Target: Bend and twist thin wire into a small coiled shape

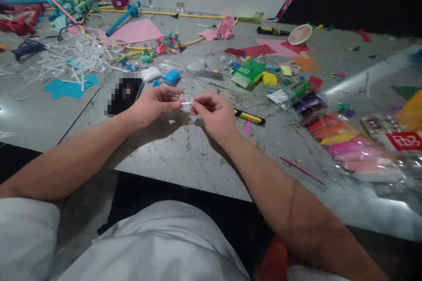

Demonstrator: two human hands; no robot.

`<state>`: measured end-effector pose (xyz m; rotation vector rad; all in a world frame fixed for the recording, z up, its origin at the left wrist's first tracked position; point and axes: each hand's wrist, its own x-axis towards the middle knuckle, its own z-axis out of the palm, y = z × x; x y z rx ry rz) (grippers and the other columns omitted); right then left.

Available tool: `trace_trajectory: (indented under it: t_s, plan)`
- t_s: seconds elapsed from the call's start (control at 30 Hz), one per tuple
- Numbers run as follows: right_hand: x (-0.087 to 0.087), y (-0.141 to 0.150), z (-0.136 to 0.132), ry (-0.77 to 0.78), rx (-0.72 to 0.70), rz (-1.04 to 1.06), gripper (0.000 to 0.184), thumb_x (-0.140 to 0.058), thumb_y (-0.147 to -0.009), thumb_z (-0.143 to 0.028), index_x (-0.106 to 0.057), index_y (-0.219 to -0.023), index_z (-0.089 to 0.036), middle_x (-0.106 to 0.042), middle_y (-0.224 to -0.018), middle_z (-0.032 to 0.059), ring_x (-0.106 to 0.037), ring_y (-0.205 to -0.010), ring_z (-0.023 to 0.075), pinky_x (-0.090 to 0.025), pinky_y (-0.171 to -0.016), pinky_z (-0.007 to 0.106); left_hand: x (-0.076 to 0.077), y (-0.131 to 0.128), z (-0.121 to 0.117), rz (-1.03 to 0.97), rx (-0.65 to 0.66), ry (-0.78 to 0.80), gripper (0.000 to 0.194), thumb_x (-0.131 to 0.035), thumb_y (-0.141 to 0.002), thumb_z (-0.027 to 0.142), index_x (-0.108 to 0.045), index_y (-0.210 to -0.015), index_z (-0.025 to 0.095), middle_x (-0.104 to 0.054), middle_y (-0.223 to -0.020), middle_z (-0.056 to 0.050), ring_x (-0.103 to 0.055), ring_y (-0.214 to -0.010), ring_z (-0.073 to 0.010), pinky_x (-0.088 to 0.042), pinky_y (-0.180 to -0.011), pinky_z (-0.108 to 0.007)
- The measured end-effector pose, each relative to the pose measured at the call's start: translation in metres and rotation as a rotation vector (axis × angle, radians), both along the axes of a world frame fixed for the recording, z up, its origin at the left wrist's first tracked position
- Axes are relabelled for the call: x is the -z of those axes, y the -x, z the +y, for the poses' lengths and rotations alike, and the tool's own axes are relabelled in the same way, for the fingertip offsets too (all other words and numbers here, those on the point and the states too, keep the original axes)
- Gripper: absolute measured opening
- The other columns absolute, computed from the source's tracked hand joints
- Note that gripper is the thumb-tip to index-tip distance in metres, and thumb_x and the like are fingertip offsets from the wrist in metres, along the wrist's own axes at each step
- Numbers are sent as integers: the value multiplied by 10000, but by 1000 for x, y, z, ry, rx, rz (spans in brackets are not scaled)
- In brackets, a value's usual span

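Note:
Between my two hands, just above the grey table, is a small clear rectangular piece with thin shiny edges; its exact kind is too small to make out. My left hand pinches its left end between thumb and fingers. Its right end is pinched by the fingertips of my right hand. A dark-screened phone, partly blurred out, lies beside my left wrist. Behind my hands lie a blue clay packet and a white packet. A yellow and black utility knife rests right of my right hand.
White paper strips are heaped at left near blue paper. A green packet lies at centre right. Colourful clay packs cover the right side, with a thin pink stick nearby. The table's front edge runs before my lap.

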<state>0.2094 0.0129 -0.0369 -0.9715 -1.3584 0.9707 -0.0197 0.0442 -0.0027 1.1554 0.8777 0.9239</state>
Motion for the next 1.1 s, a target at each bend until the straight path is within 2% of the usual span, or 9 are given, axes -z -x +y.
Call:
trace_trajectory:
  t_s: [0.1, 0.27, 0.47, 0.7, 0.87, 0.97, 1.1]
  plan:
    - [-1, 1, -1, 14, 16, 6, 252, -977, -894, -442, -779, -933, -292, -844, -884, 22, -839, -828, 251, -751, -862, 471, -4, 0, -2, 19, 6, 34, 385, -1013, -838, 105, -850, -1174, 195, -892, -1016, -82, -857, -906, -209, -704, -881, -359]
    - [-4, 3, -5, 133, -11, 93, 277, -1012, -840, -408, -760, -885, -300, -842, -855, 14, -850, -816, 257, -770, -901, 495, -8, 0, -5, 79, 23, 3, 464, -1017, -826, 113, -827, -1240, 204, -847, -870, -31, -840, -855, -195, -696, -872, -341]
    - [-8, 6, -10, 209, -6, 134, 273, -998, -811, -401, -758, -885, -292, -815, -798, -5, -841, -821, 245, -751, -905, 467, -10, 0, -11, 94, 13, -56, 499, -1021, -821, 131, -804, -1267, 179, -860, -927, -53, -860, -926, -229, -695, -913, -376]
    - [-3, 12, -9, 257, 45, 144, 249, -963, -808, -348, -723, -854, -297, -794, -770, -11, -817, -797, 242, -735, -868, 456, -10, 1, -13, 93, 15, -57, 470, -1032, -801, 145, -810, -1214, 179, -868, -940, -68, -862, -930, -244, -693, -934, -403]
    - [0, 9, -8, 209, 30, 78, 208, -959, -862, -359, -759, -882, -306, -829, -824, 17, -835, -812, 268, -752, -881, 497, -7, 1, -10, 119, -4, -84, 458, -1036, -816, 184, -827, -1223, 188, -867, -948, -67, -856, -928, -243, -689, -925, -396]
    - [-1, 6, -9, 123, 34, -11, 162, -950, -889, -381, -823, -935, -292, -868, -909, 37, -855, -861, 276, -752, -921, 512, -6, -1, -8, 140, -20, -89, 461, -1025, -830, 172, -846, -1254, 153, -864, -934, -84, -851, -908, -243, -688, -917, -393]
    - [-5, 5, -13, 1, 79, -145, 119, -934, -911, -377, -889, -973, -285, -914, -1039, 62, -863, -984, 284, -733, -995, 503, -6, -2, -8, 123, -45, -92, 474, -1022, -800, 119, -873, -1249, 121, -881, -1040, -114, -842, -944, -227, -685, -962, -387]
